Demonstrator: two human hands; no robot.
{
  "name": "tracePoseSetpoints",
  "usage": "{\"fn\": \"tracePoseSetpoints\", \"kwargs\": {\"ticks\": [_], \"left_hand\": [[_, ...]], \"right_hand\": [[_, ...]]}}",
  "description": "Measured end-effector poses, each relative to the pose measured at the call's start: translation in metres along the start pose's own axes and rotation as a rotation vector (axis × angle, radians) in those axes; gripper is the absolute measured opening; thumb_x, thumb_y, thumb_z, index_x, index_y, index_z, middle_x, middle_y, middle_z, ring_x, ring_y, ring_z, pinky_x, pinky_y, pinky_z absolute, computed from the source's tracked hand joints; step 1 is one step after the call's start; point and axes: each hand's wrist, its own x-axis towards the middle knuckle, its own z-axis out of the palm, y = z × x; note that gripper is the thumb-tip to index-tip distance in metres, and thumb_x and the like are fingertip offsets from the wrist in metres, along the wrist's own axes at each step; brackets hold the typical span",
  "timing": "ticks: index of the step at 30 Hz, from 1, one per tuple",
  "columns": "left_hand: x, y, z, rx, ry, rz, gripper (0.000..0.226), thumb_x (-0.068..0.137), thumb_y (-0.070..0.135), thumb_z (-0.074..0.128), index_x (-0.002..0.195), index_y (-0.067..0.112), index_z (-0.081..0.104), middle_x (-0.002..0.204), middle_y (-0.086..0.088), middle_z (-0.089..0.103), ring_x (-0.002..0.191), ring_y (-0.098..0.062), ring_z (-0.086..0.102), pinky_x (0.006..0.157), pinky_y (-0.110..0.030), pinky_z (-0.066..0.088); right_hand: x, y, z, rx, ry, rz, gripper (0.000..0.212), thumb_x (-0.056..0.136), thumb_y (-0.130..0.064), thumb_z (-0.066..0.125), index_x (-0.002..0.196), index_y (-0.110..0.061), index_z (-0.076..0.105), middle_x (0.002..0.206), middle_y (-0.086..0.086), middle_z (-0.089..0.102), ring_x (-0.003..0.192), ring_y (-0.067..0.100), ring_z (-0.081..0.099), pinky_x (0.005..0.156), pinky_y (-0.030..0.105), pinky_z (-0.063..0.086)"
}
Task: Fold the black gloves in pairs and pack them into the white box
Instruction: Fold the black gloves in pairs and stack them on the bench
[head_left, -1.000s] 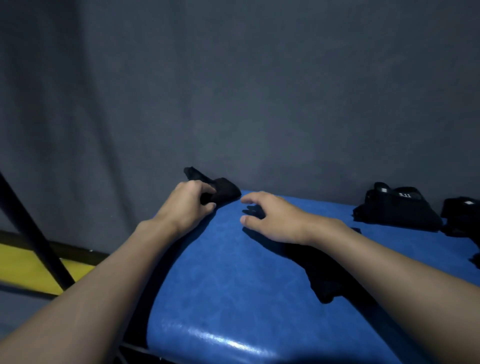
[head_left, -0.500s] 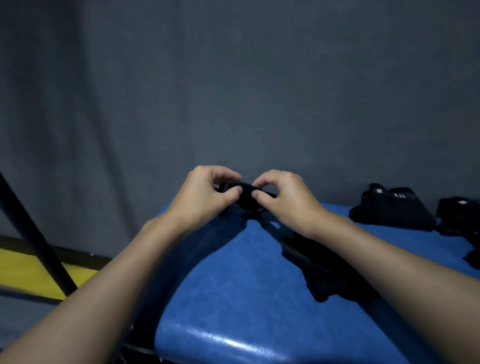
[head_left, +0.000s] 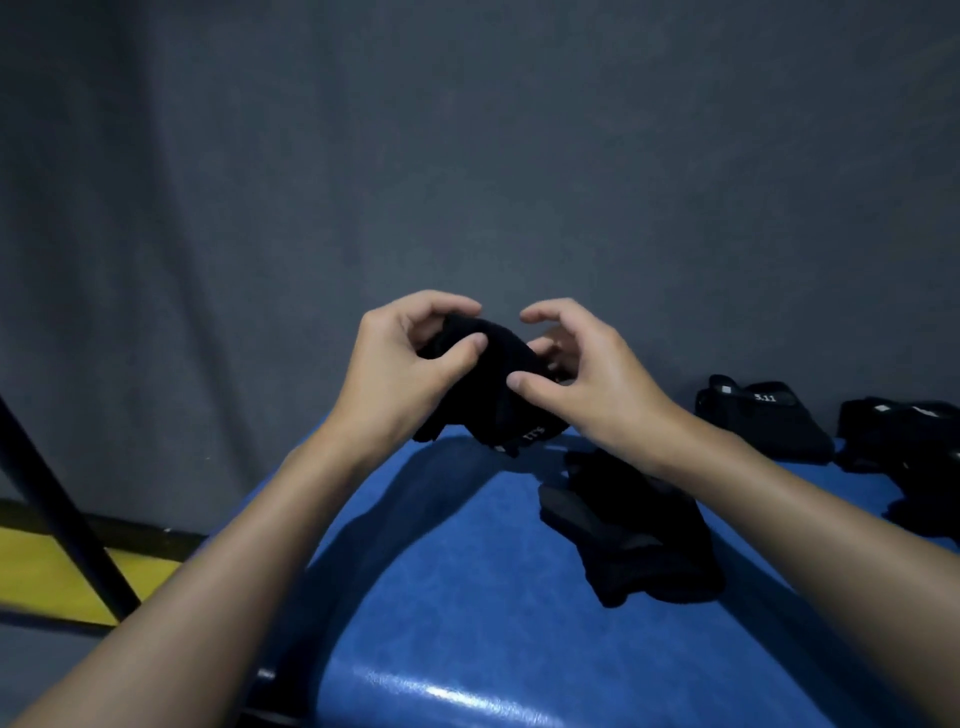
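A black glove (head_left: 498, 384) with small white lettering hangs in the air above the far left corner of the blue table (head_left: 467, 597). My left hand (head_left: 410, 364) pinches its left part between thumb and fingers. My right hand (head_left: 582, 374) holds its right side with the thumb pressed on the fabric and the fingers curled behind it. Another black glove (head_left: 639, 535) lies flat on the table under my right forearm. The white box is not in view.
Folded black gloves (head_left: 763, 415) with white labels lie at the table's far right, with more black gloves (head_left: 904, 441) at the right edge. A grey cloth backdrop (head_left: 467, 156) hangs behind. A dark slanted pole (head_left: 62, 519) and a yellow floor strip (head_left: 52, 571) are at the left.
My left hand took the glove from the table's far corner, my right hand joined it, and both have lifted the glove higher above the table.
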Motion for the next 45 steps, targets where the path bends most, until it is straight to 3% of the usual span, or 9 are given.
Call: {"fn": "tracePoseSetpoints", "kwargs": {"ticks": [5,10,18,25,31,35,38,40,45], "left_hand": [[0.002,0.009,-0.001,-0.019,-0.024,-0.01,0.028,0.083,0.016,0.078,0.111,0.018,0.07,0.088,0.001,0.072,0.08,-0.01,0.068,0.075,-0.027,0.055],[-0.001,0.007,0.001,-0.077,-0.079,-0.093,0.03,0.087,0.005,0.074,0.113,0.018,0.066,0.091,-0.014,0.075,0.08,-0.019,0.071,0.079,-0.05,0.061],[-0.009,0.023,0.017,-0.158,-0.151,-0.058,0.036,0.088,0.006,0.073,0.119,0.02,0.062,0.081,-0.012,0.074,0.074,-0.021,0.07,0.072,-0.043,0.059],[-0.014,0.021,0.025,-0.155,-0.35,-0.067,0.045,0.089,0.003,0.07,0.116,0.025,0.042,0.106,-0.006,0.066,0.079,-0.021,0.063,0.07,-0.033,0.058],[-0.021,0.02,0.046,-0.16,-0.38,-0.038,0.022,0.091,-0.007,0.062,0.091,0.01,0.049,0.075,-0.001,0.059,0.07,-0.014,0.053,0.068,-0.026,0.045],[-0.026,0.022,0.058,-0.178,-0.38,-0.016,0.019,0.093,-0.008,0.058,0.1,0.01,0.062,0.087,0.003,0.067,0.077,-0.01,0.061,0.07,-0.023,0.05],[-0.027,0.023,0.062,-0.207,-0.304,-0.016,0.027,0.097,-0.003,0.055,0.114,0.017,0.06,0.099,-0.007,0.069,0.08,-0.017,0.066,0.067,-0.032,0.057],[-0.027,0.022,0.065,-0.167,-0.26,-0.014,0.027,0.097,0.0,0.057,0.114,0.021,0.059,0.097,-0.016,0.067,0.077,-0.024,0.066,0.066,-0.04,0.057],[-0.033,0.006,0.078,-0.03,-0.292,-0.149,0.029,0.095,0.002,0.06,0.118,0.02,0.056,0.076,-0.002,0.055,0.063,-0.01,0.058,0.057,-0.022,0.049]], "right_hand": [[-0.004,-0.016,-0.004,-0.03,0.056,-0.118,0.033,0.086,-0.008,0.065,0.106,-0.03,0.05,0.077,-0.005,0.055,0.068,0.017,0.056,0.065,0.035,0.048],[-0.014,-0.021,-0.014,0.046,0.056,-0.08,0.033,0.088,0.001,0.058,0.103,-0.026,0.049,0.096,0.001,0.061,0.065,0.02,0.058,0.06,0.032,0.048],[-0.036,-0.023,-0.028,-0.014,0.015,-0.09,0.032,0.089,0.004,0.058,0.109,-0.019,0.069,0.106,-0.011,0.069,0.105,0.003,0.063,0.092,0.023,0.05],[-0.057,-0.019,-0.051,0.138,0.174,0.069,0.039,0.088,0.0,0.064,0.12,-0.022,0.065,0.107,-0.004,0.071,0.096,0.008,0.069,0.083,0.03,0.058],[-0.084,-0.007,-0.066,0.083,0.069,0.177,0.057,0.086,-0.006,0.069,0.138,-0.02,0.051,0.12,-0.01,0.065,0.105,-0.002,0.064,0.092,0.021,0.052],[-0.092,-0.003,-0.072,-0.108,0.03,0.172,0.062,0.085,-0.016,0.072,0.142,-0.024,0.047,0.126,-0.02,0.056,0.113,-0.008,0.055,0.099,0.018,0.046],[-0.095,-0.001,-0.074,-0.124,0.033,0.211,0.063,0.085,-0.016,0.072,0.142,-0.024,0.046,0.124,-0.022,0.056,0.111,-0.013,0.054,0.092,0.006,0.043],[-0.096,0.002,-0.073,-0.022,0.036,0.292,0.063,0.085,-0.012,0.072,0.142,-0.02,0.046,0.12,-0.016,0.061,0.102,-0.007,0.063,0.088,0.012,0.05],[-0.098,0.008,-0.069,-0.014,-0.036,0.443,0.049,0.086,-0.015,0.071,0.132,-0.015,0.054,0.088,-0.015,0.066,0.072,-0.011,0.065,0.065,0.008,0.049]]}}
